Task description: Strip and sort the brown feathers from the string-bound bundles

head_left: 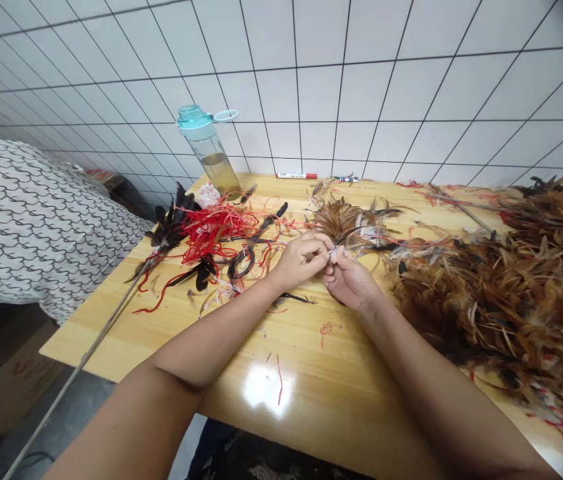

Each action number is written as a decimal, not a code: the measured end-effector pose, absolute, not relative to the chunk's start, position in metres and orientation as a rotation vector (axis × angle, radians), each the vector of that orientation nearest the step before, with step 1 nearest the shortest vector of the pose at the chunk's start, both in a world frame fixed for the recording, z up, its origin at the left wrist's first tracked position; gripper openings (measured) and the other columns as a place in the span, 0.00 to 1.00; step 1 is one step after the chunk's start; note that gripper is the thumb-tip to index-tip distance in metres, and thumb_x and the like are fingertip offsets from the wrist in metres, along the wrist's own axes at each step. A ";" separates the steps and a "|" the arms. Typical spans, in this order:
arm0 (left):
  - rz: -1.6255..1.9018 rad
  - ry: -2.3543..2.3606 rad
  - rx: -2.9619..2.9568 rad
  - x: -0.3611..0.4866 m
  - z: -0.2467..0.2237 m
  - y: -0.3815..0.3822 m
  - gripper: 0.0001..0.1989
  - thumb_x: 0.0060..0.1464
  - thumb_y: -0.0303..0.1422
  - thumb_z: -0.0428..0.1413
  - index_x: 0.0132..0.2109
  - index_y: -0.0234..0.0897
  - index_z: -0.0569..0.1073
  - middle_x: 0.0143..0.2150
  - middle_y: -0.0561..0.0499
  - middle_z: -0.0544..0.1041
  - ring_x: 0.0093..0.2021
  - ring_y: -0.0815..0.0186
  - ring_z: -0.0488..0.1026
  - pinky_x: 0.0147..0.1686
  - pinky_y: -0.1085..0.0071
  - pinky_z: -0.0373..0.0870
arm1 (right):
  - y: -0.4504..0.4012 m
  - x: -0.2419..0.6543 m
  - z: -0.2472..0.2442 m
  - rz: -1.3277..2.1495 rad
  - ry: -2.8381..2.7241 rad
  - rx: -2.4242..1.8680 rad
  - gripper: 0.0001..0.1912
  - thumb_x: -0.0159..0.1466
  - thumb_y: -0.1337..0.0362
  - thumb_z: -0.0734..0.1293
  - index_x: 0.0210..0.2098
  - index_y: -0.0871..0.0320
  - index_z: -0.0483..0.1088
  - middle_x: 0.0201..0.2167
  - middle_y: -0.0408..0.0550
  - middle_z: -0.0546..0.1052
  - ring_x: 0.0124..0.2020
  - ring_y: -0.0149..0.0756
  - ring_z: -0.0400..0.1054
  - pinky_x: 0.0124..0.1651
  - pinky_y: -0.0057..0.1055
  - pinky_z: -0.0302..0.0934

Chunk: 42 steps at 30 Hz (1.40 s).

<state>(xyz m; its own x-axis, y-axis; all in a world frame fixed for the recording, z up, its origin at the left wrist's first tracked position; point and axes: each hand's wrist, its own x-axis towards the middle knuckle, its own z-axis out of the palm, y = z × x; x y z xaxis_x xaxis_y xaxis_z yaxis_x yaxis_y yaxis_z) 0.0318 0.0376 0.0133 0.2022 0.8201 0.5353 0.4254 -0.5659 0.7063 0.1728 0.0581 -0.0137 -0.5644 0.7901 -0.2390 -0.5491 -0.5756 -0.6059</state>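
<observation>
Over the middle of the wooden table, my left hand (304,261) and my right hand (348,277) meet at the fingertips. Both are closed in a pinch on the pale quill end of a dark feather (351,232), whose thin tip points up and to the right. Just behind my hands lies a small bunch of brown feathers (338,220). A tangle of red strings (218,230) is left of my left hand, with black feathers around it. To the right of my right hand spreads a large pile of brown feathers (501,293).
A water bottle (218,160) stands at the back left near the tiled wall. A red marker (296,176) lies along the back edge. A long stick (91,350) with black feathers overhangs the left edge. Patterned cloth (36,220) covers something at the left.
</observation>
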 end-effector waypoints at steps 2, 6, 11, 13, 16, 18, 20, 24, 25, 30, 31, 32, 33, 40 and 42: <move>1.352 1.138 1.974 0.032 0.012 0.038 0.09 0.53 0.27 0.53 0.25 0.34 0.71 0.38 0.47 0.75 0.40 0.67 0.72 0.44 0.68 0.67 | 0.056 0.171 -0.014 2.208 -0.540 -0.614 0.13 0.63 0.58 0.67 0.27 0.58 0.61 0.20 0.36 0.64 0.19 0.22 0.55 0.19 0.18 0.49; 1.346 1.023 1.730 0.033 0.005 0.041 0.08 0.53 0.27 0.52 0.26 0.33 0.68 0.39 0.48 0.75 0.37 0.69 0.72 0.41 0.70 0.68 | 0.050 0.167 -0.010 2.268 -0.422 -0.634 0.13 0.68 0.61 0.60 0.28 0.58 0.62 0.20 0.38 0.65 0.18 0.22 0.55 0.19 0.18 0.49; 1.294 0.906 1.394 0.034 -0.007 0.043 0.08 0.56 0.31 0.52 0.30 0.33 0.67 0.35 0.52 0.72 0.26 0.76 0.67 0.30 0.76 0.66 | 0.045 0.163 -0.006 2.276 -0.354 -0.705 0.16 0.70 0.61 0.55 0.27 0.59 0.63 0.20 0.39 0.65 0.16 0.21 0.53 0.18 0.18 0.48; 1.273 0.896 1.363 0.033 -0.008 0.043 0.09 0.56 0.34 0.54 0.32 0.33 0.67 0.33 0.52 0.72 0.27 0.76 0.68 0.30 0.76 0.67 | 0.045 0.164 -0.007 2.273 -0.361 -0.693 0.16 0.70 0.60 0.56 0.26 0.58 0.62 0.19 0.39 0.64 0.17 0.22 0.53 0.19 0.18 0.48; 1.221 0.870 1.342 0.031 -0.006 0.042 0.11 0.55 0.37 0.56 0.38 0.33 0.69 0.30 0.53 0.72 0.28 0.74 0.69 0.32 0.76 0.68 | 0.047 0.165 -0.008 2.258 -0.396 -0.678 0.16 0.69 0.59 0.58 0.26 0.58 0.62 0.20 0.39 0.64 0.17 0.22 0.53 0.19 0.18 0.48; 1.185 0.868 1.342 0.030 -0.002 0.040 0.13 0.54 0.38 0.58 0.41 0.33 0.68 0.31 0.52 0.72 0.28 0.73 0.70 0.31 0.75 0.69 | 0.048 0.166 -0.009 2.245 -0.431 -0.685 0.17 0.69 0.58 0.58 0.25 0.59 0.61 0.20 0.39 0.64 0.17 0.22 0.53 0.19 0.18 0.48; 1.177 0.880 1.364 0.029 0.001 0.039 0.14 0.53 0.38 0.59 0.42 0.33 0.68 0.31 0.52 0.72 0.28 0.73 0.71 0.32 0.75 0.69 | 0.049 0.166 -0.010 2.222 -0.493 -0.692 0.18 0.68 0.57 0.60 0.24 0.59 0.61 0.20 0.39 0.63 0.17 0.22 0.52 0.19 0.19 0.48; 1.178 0.886 1.418 0.029 0.004 0.040 0.15 0.54 0.39 0.59 0.42 0.33 0.68 0.31 0.52 0.73 0.28 0.74 0.71 0.32 0.76 0.70 | 0.051 0.167 -0.013 2.154 -0.658 -0.666 0.19 0.65 0.53 0.63 0.23 0.58 0.62 0.19 0.39 0.64 0.18 0.23 0.52 0.20 0.20 0.50; 1.179 0.887 1.429 0.029 0.004 0.041 0.15 0.54 0.39 0.58 0.42 0.33 0.68 0.30 0.52 0.73 0.27 0.74 0.72 0.32 0.75 0.70 | 0.051 0.167 -0.014 2.140 -0.695 -0.659 0.19 0.64 0.53 0.64 0.22 0.58 0.62 0.19 0.39 0.64 0.18 0.23 0.53 0.20 0.21 0.50; 1.198 0.881 1.460 0.029 0.006 0.042 0.14 0.54 0.39 0.58 0.41 0.34 0.68 0.30 0.52 0.73 0.28 0.73 0.72 0.32 0.75 0.70 | 0.055 0.170 -0.018 2.129 -0.801 -0.649 0.20 0.61 0.52 0.67 0.22 0.59 0.63 0.19 0.39 0.65 0.18 0.23 0.53 0.21 0.22 0.50; 1.212 0.884 1.469 0.030 0.007 0.042 0.13 0.54 0.38 0.58 0.41 0.34 0.68 0.31 0.52 0.73 0.29 0.73 0.72 0.33 0.75 0.70 | 0.056 0.170 -0.018 2.133 -0.797 -0.637 0.19 0.61 0.53 0.68 0.22 0.59 0.63 0.19 0.39 0.65 0.18 0.23 0.52 0.21 0.21 0.50; 1.231 0.895 1.478 0.031 0.008 0.042 0.13 0.54 0.38 0.58 0.41 0.34 0.68 0.31 0.52 0.73 0.30 0.73 0.72 0.33 0.75 0.69 | 0.057 0.171 -0.019 2.139 -0.792 -0.619 0.18 0.61 0.54 0.68 0.22 0.59 0.64 0.19 0.39 0.65 0.19 0.23 0.52 0.21 0.21 0.50; 1.256 0.911 1.485 0.032 0.008 0.042 0.12 0.54 0.37 0.58 0.41 0.34 0.68 0.31 0.52 0.73 0.30 0.73 0.72 0.34 0.75 0.69 | 0.057 0.172 -0.019 2.150 -0.791 -0.598 0.18 0.61 0.55 0.69 0.22 0.59 0.64 0.20 0.39 0.65 0.19 0.23 0.52 0.21 0.21 0.50; 1.372 0.936 1.357 0.040 0.006 0.043 0.13 0.53 0.33 0.57 0.43 0.36 0.62 0.33 0.53 0.75 0.27 0.75 0.71 0.30 0.76 0.68 | 0.057 0.175 -0.017 2.210 -0.725 -0.488 0.15 0.61 0.59 0.69 0.22 0.59 0.65 0.22 0.39 0.65 0.20 0.22 0.51 0.22 0.21 0.50; 1.377 0.938 1.295 0.041 0.003 0.044 0.16 0.52 0.32 0.58 0.44 0.36 0.60 0.32 0.54 0.76 0.24 0.75 0.71 0.28 0.76 0.68 | 0.056 0.173 -0.016 2.217 -0.680 -0.492 0.17 0.63 0.58 0.67 0.22 0.59 0.64 0.22 0.39 0.63 0.20 0.23 0.51 0.21 0.21 0.50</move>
<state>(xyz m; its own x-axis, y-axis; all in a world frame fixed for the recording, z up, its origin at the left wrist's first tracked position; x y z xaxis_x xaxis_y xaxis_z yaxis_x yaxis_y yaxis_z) 0.0412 0.0445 0.0033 0.0565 0.9727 0.2250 -0.1469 -0.2149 0.9655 0.1730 0.0561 -0.0159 -0.6431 0.7540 -0.1336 -0.5496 -0.5760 -0.6051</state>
